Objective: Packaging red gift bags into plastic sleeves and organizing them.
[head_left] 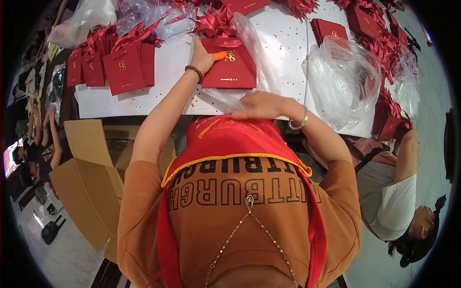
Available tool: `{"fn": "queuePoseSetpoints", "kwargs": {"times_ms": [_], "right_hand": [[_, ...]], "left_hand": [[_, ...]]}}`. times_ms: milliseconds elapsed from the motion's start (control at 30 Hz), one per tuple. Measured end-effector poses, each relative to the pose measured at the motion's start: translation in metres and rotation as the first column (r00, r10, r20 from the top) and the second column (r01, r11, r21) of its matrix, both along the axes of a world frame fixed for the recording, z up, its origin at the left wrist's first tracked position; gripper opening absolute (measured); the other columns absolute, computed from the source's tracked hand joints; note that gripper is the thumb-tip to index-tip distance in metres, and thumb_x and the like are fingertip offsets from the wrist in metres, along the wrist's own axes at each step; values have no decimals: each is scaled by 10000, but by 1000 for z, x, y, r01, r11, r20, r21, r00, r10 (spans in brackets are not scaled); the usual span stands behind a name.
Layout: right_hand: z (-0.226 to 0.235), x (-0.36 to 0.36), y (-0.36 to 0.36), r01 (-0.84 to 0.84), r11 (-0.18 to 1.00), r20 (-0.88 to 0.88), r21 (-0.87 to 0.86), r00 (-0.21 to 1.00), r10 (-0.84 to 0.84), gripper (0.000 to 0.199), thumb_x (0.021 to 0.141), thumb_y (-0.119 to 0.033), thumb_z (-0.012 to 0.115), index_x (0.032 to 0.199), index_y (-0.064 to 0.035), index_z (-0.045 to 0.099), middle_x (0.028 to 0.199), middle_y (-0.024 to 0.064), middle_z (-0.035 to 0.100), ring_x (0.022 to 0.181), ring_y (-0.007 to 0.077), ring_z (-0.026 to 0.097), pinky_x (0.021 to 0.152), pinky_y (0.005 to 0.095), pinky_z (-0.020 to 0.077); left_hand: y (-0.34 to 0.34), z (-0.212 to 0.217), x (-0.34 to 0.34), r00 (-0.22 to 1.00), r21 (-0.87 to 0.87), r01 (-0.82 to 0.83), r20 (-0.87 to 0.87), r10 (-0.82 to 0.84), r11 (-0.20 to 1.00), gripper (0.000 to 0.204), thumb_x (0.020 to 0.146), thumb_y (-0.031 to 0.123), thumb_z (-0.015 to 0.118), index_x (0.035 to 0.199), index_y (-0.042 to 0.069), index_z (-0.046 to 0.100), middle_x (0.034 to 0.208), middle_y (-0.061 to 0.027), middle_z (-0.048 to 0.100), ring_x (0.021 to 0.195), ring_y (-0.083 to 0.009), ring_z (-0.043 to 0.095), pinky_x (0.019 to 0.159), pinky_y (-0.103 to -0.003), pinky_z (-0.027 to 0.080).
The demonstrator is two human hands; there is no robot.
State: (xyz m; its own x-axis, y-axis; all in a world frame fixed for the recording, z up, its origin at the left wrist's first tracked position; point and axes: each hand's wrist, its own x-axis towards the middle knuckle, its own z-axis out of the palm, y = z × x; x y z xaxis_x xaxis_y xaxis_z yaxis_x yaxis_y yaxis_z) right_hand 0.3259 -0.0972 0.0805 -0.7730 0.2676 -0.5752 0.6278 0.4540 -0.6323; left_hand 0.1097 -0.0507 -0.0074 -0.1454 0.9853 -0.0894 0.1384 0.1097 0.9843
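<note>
The person stands at a white table [158,72] strewn with small red specks. The left hand [204,56], with a bead bracelet [194,72] on its wrist, rests on the top left corner of a red gift bag [230,65] that lies flat on the table straight ahead. Its thumb, capped in orange, presses on the bag's face just below the handle; the fingers are hidden behind the bag's edge, so the hand pinches that corner. The right hand [261,105], with a silver bangle [300,122] on its wrist, lies flat and spread on a clear plastic sleeve [225,98] at the table's near edge, just below the bag; it holds nothing closed in its fingers. The sleeve runs up along the bag's right side.

A row of like red bags [113,65] stands to the left, well apart from the hands. A heap of crumpled clear plastic [343,79] lies to the right, with more red bags behind it. An open cardboard box [91,182] sits on the floor at the left. Another person [398,201] in a white top bends at the lower right.
</note>
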Motion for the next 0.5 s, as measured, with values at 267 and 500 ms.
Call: {"fn": "queuePoseSetpoints", "kwargs": {"times_ms": [267,500], "right_hand": [[7,-7,50,468,849,-186,244,882,-433,401,814,-388,545,896,2,589,923,181,566,864,323,542,786,367,424],[-38,-59,50,428,471,-455,772,888,-61,377,654,-329,688,943,-113,581,1022,53,519,1025,248,444,787,412,371]], "left_hand": [[-2,0,2,991,-100,-48,-130,34,994,1070,569,169,796,1355,0,90,1307,-201,350,1194,-299,379,994,-313,316],[6,-2,-5,998,-259,-4,55,19,966,970,589,67,707,1351,-15,111,1247,-199,419,1132,-304,439,954,-317,355]]}}
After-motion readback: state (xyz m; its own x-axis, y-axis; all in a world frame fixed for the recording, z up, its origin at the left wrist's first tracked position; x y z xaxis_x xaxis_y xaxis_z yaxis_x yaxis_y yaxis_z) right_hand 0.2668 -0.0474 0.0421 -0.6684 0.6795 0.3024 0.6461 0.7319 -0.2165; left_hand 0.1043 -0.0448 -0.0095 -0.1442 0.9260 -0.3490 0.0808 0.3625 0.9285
